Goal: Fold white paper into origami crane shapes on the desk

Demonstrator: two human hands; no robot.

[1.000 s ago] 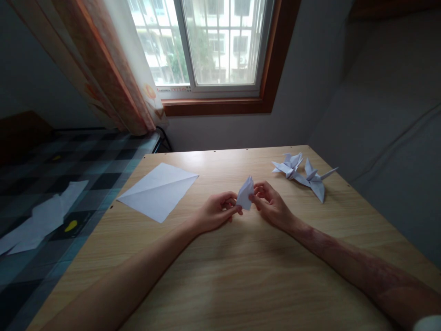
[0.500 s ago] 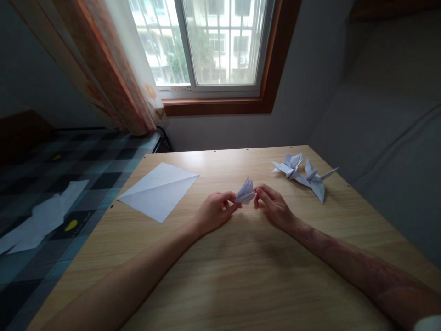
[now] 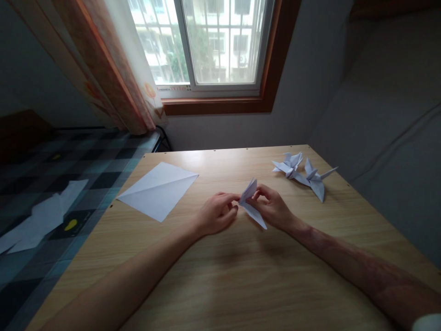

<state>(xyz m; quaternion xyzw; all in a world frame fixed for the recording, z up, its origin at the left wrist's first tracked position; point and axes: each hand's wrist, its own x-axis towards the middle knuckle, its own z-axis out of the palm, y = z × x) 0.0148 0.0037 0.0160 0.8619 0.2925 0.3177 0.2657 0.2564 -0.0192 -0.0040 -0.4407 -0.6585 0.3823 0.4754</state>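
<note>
Frame centre: L hand (image 3: 215,214) & R hand (image 3: 274,209), each grip pinched shut on half-folded white paper (image 3: 253,204) over worktop (image 3: 241,276). Paper cranes (image 3: 303,174) upper right, creased sheet (image 3: 158,191) centre-left.

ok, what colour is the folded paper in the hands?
White, no pattern. The paper shows best in the head view.

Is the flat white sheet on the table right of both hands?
No, the flat sheet lies left of the left hand, which pinches the folded paper with the right hand.
</note>
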